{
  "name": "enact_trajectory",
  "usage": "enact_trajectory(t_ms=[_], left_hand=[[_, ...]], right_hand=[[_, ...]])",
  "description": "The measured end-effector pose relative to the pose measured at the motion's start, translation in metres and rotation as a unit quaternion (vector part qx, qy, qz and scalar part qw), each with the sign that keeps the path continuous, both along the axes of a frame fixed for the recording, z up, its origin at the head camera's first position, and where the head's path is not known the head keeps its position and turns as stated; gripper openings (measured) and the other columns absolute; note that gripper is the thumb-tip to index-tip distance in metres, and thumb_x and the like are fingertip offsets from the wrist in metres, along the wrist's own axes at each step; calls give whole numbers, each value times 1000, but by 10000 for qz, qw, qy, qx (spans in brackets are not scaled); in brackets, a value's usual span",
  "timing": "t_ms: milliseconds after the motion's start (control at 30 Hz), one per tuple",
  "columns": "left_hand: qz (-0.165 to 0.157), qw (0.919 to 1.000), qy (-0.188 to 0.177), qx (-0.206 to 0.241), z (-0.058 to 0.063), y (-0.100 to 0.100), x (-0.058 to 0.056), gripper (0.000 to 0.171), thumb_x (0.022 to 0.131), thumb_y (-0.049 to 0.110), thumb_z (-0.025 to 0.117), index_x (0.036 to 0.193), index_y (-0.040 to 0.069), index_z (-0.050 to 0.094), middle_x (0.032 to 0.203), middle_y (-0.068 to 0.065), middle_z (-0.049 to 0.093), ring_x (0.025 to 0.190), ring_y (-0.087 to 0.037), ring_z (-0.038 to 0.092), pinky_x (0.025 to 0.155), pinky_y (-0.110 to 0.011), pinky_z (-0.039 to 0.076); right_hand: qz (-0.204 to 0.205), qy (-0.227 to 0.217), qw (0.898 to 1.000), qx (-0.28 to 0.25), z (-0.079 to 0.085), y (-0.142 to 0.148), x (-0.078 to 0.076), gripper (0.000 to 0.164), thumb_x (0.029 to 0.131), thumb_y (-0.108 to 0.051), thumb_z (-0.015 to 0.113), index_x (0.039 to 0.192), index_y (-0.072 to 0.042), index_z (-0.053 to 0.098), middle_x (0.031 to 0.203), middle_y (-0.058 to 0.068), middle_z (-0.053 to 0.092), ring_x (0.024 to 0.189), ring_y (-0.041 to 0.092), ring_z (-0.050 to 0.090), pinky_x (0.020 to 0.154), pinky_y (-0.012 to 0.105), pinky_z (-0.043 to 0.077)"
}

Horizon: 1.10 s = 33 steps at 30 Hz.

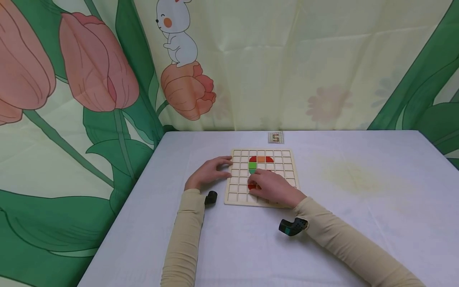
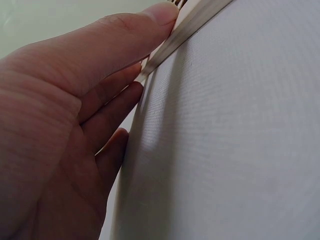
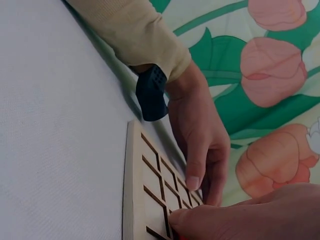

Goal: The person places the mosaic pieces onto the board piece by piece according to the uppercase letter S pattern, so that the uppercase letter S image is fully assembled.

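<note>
A wooden grid board [image 1: 239, 203] lies on the table. My left hand [image 1: 209, 172] rests at its left edge; in the left wrist view the thumb and fairly straight fingers touch the board's edge [image 2: 195, 26]. Over the lower middle of the grid, my right hand [image 1: 274, 187] has thumb and finger around a red tile [image 1: 252, 186], mostly covered by the hand. Farther up sit red rounded tiles [image 1: 253, 159], an orange tile [image 1: 261, 159], a light green tile [image 1: 252, 165] and a darker green tile [image 1: 252, 171]. The right hand hides part of the pattern.
A small card [image 1: 275, 138] with a grid picture lies behind the board, near the table's back edge. White cloth [image 1: 340, 239] covers the table. A printed curtain [image 1: 265, 79] hangs behind it. Each wrist wears a black camera [image 1: 293, 227].
</note>
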<state>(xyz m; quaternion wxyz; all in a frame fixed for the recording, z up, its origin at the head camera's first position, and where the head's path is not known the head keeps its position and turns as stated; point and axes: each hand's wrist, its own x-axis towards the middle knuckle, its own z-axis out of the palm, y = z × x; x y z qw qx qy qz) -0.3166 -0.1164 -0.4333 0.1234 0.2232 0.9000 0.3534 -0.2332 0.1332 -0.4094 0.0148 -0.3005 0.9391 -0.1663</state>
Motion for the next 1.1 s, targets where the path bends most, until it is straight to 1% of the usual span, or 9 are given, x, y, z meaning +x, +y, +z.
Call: enact_trajectory(t_ms=[267,567,833,1100], left_hand=[[-25,10000,42,1,1,0,0,48,87,29,76,131,16,62,149,10,44,141,-10,33,115,-32,28],[-63,9999,70,49,2,0,1,49,86,28,76,131,15,62,150,8,44,141,-13,33,115,-34,28],[5,10000,-26,33,0,-1,1,48,87,29,76,131,16,62,149,11,44,141,-10,32,115,-32,28],[-47,10000,4,12,1,0,1,49,87,30,76,131,15,62,150,9,44,141,-12,32,115,-34,28]], right_hand=[[-27,-74,10000,-24,1,0,-1,16,89,-23,72,102,-14,72,88,-5,58,77,12,52,67,25,48],[-86,-174,9998,-58,1,0,-1,17,88,-23,73,103,-14,72,91,-4,60,80,12,54,71,26,49],[-100,-177,9996,-171,0,1,1,17,88,-23,73,102,-14,73,91,-3,60,80,12,53,69,24,49],[-101,-82,9996,-265,-1,2,2,16,89,-23,72,102,-13,73,90,-4,60,79,11,53,69,25,49]])
